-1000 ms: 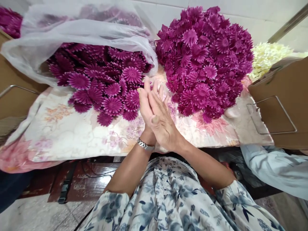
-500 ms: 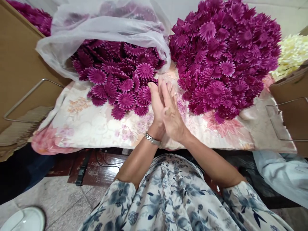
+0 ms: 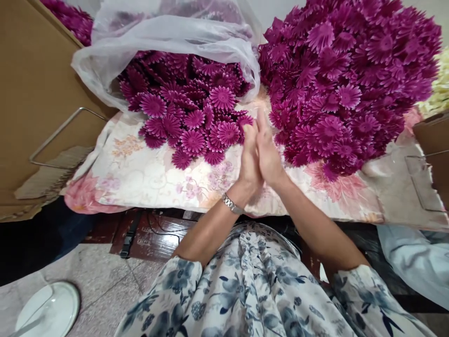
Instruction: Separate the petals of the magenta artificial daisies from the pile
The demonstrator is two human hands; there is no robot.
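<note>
My left hand [image 3: 251, 159], with a metal-band watch [image 3: 231, 204] at its wrist, is pressed palm to palm against my right hand [image 3: 269, 157]. Both hands have their fingers stretched out, pointing away from me over the flowered cloth [image 3: 157, 180]. Whatever might lie between the palms is hidden. Just left of them, purple artificial flower heads [image 3: 192, 140] spill from the mouth of a translucent plastic bag [image 3: 168, 35]. A tall heap of the same purple flowers [image 3: 351, 89] rises close by on the right.
A cardboard box [image 3: 38, 93] with a bent metal wire [image 3: 58, 135] stands at the left. Another cardboard piece [image 3: 435, 140] is at the right, with pale yellow flowers [image 3: 438, 86] behind it. A white round object [image 3: 49, 309] sits on the floor at lower left.
The fingers of my right hand have shifted and straightened against the left hand. The whole view has moved a little, so the things appear farther right.
</note>
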